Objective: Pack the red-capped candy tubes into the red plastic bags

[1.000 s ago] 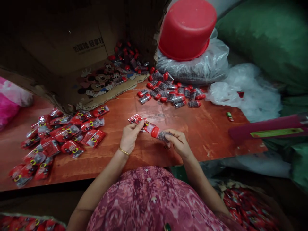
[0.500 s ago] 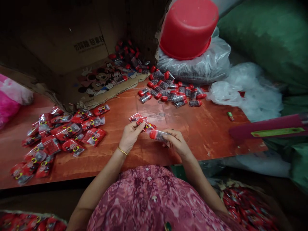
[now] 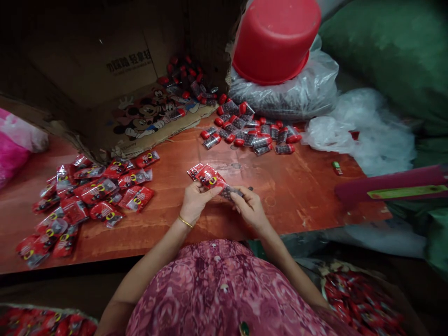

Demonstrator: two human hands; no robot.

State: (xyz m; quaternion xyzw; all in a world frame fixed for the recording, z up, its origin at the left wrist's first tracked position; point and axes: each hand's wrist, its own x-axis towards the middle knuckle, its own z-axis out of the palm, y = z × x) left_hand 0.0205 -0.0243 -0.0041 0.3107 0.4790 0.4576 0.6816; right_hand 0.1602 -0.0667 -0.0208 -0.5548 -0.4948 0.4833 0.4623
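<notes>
My left hand [image 3: 196, 201] pinches a small red printed packet [image 3: 209, 176] just above the red-brown table [image 3: 297, 191]. My right hand [image 3: 249, 208] grips the end of a clear tube of dark beads [image 3: 231, 192] that sits mostly inside that packet; its red cap is hidden in the wrapper. Both hands meet at the table's middle, near its front edge. A pile of filled red packets [image 3: 84, 196] lies to the left. A heap of red-capped clear tubes [image 3: 250, 131] lies beyond my hands.
An open cardboard box [image 3: 115, 79] with cartoon print lies on its side at the back left, with more tubes inside. An upturned red tub [image 3: 276, 39] rests on a clear plastic bag [image 3: 290, 95]. White plastic [image 3: 360, 133], a green sack [image 3: 385, 56] and a magenta strip [image 3: 392, 184] sit at right.
The tube, earlier half out with its red cap showing, has slid leftward into the packet. My right hand has moved toward my left hand.
</notes>
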